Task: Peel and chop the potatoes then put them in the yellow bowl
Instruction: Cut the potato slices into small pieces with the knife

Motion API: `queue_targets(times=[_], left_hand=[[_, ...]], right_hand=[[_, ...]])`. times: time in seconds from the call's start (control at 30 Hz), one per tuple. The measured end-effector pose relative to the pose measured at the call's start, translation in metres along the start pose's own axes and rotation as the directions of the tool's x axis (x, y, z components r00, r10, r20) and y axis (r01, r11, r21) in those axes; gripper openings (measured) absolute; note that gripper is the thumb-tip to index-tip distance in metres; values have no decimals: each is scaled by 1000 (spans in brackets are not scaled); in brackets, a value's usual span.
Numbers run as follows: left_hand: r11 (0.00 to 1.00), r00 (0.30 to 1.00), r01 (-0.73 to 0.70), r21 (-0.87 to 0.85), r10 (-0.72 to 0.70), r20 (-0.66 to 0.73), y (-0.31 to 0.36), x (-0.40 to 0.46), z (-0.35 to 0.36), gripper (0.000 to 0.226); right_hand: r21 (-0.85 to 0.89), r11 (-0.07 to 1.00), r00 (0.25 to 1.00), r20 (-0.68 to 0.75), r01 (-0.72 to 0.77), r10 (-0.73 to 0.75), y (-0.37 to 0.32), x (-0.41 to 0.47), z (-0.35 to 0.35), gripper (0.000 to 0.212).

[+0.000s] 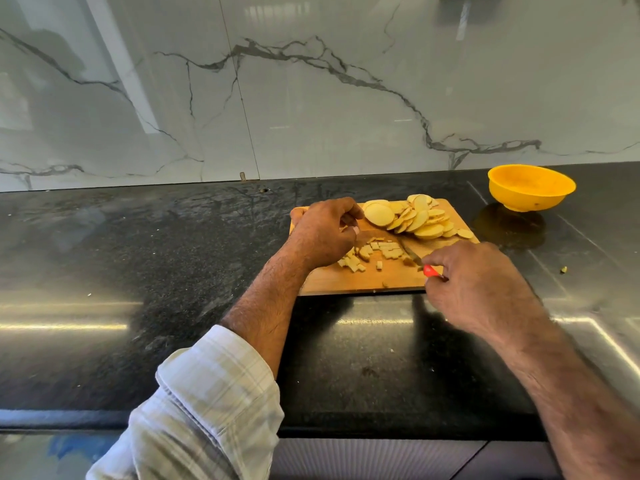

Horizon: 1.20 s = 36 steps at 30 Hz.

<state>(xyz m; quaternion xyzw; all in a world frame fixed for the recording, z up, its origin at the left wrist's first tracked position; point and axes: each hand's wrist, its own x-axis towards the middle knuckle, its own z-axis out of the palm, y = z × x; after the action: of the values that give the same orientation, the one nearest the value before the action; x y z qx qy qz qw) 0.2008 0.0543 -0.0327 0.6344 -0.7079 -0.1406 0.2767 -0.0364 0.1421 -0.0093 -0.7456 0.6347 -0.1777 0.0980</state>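
Note:
A wooden cutting board [346, 282] lies on the black counter. Round potato slices [415, 218] are piled on its far right part. Small chopped potato pieces [375, 252] lie in its middle. My left hand [323, 233] hovers over the board's left side with curled fingers; whether it holds a piece is hidden. My right hand [474, 285] grips a red-handled knife [429, 270], its blade lying among the chopped pieces. The yellow bowl [531, 187] stands empty at the back right, apart from the board.
The marble-patterned wall [311, 98] rises behind the counter [138, 271]. A small scrap [563, 270] lies on the counter right of the board. The counter's front edge runs close below my arms.

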Motion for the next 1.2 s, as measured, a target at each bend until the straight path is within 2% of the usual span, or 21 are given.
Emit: queue_targets(times=[0.1,0.2,0.33,0.43,0.5,0.7,0.87,0.97,1.1,1.2], left_hand=[[1000,998,13,15,-12,-57,-6,2,-3,25],[998,990,54,43,-48,-130,-10,3,-7,23],[995,985,85,61,-74,-155,-13,4,-10,25],[994,967,107,-2,-105,-233,-22,8,-14,24],[986,952,150,-68,-162,-260,-27,9,-14,33],[963,960,196,-185,-227,-165,-30,9,-7,73],[911,954,196,-364,-263,-143,-24,6,-12,74],[884,954,224,-410,-285,-93,-23,6,-13,77],[859,948,258,-443,-313,-55,-26,4,-13,87],[860,949,230,-456,-302,-93,-27,3,-16,89]], right_hand=[[-12,1000,999,37,4,-4,-6,3,6,41],[-14,998,997,29,69,-69,-15,9,13,40],[39,991,992,9,124,-125,-16,16,13,41],[61,992,994,-14,112,-112,-6,18,11,40],[38,994,995,-1,99,-99,-6,19,11,40],[53,977,978,22,207,-208,-21,25,17,39],[-25,987,987,-35,158,-159,-14,25,10,36],[-67,991,993,-14,112,-113,-13,26,15,36],[-18,979,980,-5,201,-201,-17,29,25,35],[30,973,971,-82,227,-224,-12,28,27,35]])
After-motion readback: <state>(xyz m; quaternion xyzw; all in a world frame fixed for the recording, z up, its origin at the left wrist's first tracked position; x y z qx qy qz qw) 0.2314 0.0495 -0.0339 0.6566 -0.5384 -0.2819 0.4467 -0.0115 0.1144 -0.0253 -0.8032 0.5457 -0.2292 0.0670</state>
